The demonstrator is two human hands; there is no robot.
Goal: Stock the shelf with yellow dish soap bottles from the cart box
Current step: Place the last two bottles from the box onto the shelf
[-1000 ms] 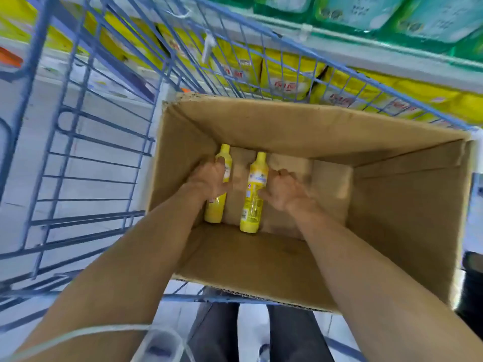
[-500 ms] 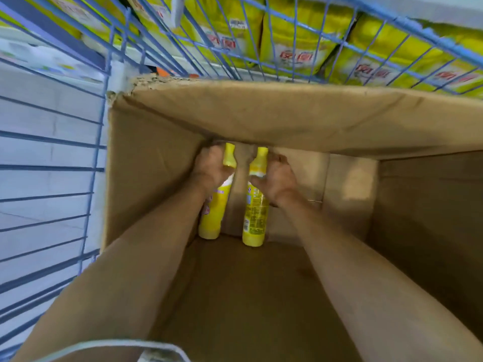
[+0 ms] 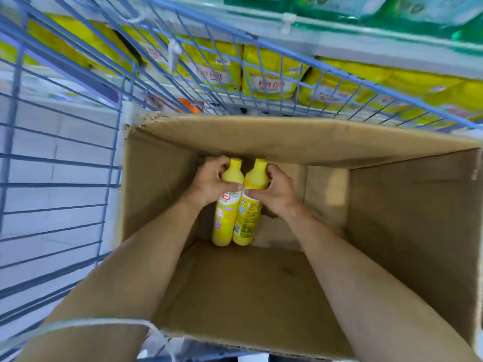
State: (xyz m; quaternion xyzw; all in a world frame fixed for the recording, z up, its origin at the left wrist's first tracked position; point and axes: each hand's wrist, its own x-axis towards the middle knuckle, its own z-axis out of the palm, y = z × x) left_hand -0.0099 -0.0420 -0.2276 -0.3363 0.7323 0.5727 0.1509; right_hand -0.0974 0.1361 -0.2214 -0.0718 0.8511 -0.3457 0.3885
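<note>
Two yellow dish soap bottles sit side by side deep in the open cardboard box (image 3: 392,231) inside the blue wire cart (image 3: 60,178). My left hand (image 3: 209,182) grips the shoulder of the left bottle (image 3: 224,220). Around the upper part of the right bottle (image 3: 247,220) curls my right hand (image 3: 277,190). The two bottles touch each other, caps pointing toward the far wall of the box. The shelf (image 3: 339,35) lies beyond the cart.
Yellow refill packs (image 3: 269,82) fill the shelf row past the cart's wire front. Green packages (image 3: 392,9) sit on the shelf above. The box walls rise around both forearms. An orange item (image 3: 190,104) shows behind the box's far edge.
Both hands closed round the bottles' upper parts and drew the two bottles together until they touch. The camera leaned closer over the box, then tilted back toward the shelf.
</note>
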